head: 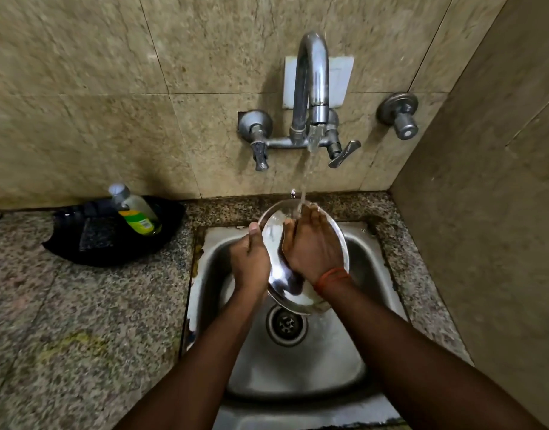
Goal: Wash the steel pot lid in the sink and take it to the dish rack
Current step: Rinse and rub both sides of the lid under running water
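A round steel pot lid [274, 234] is held tilted over the steel sink [298, 367], its top edge under running water from the tap [312, 88]. My left hand [250, 259] grips the lid's left rim, thumb on the edge. My right hand [310, 243] lies flat on the lid's inner face with the fingertips in the water stream. An orange thread circles the right wrist. The lid's lower edge hangs just above the drain [286, 324]. No dish rack is in view.
A black tray [112, 252] on the granite counter [65, 321] left of the sink holds a dish soap bottle [136, 212] and a dark scrub pad [98, 232]. Tiled walls close the back and right. A second valve [400, 116] sticks out at the right.
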